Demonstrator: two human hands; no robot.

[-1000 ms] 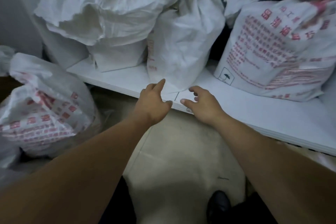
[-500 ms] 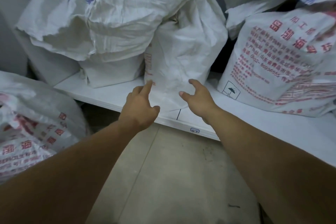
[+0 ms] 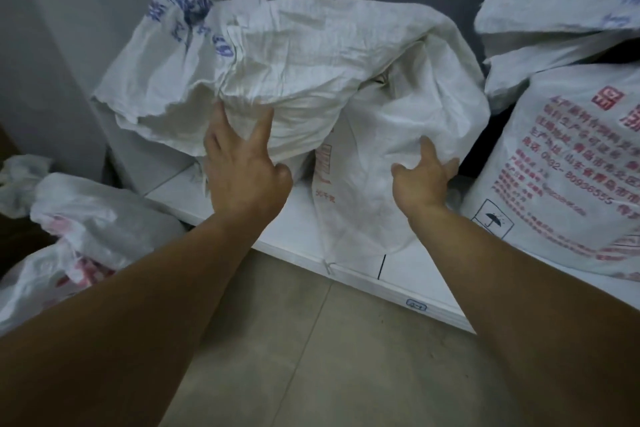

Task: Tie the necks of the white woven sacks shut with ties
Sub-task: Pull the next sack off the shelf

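A white woven sack with faint orange print stands on a low white platform, its top folded over and slumped to the left. My left hand presses with straight, spread fingers against the drooping folded cloth on the sack's left side. My right hand touches the sack's right flank, fingers reaching round the side and partly hidden behind it. No tie is visible in either hand.
A sack with red print stands at the right, another with blue print above it. A crumpled red-printed sack lies on the floor at left. A grey wall rises at left. Tiled floor lies below.
Both hands have risen from the platform's edge and reached onto the middle sack, left hand to its folded top, right hand to its right side. The view has tilted upward.
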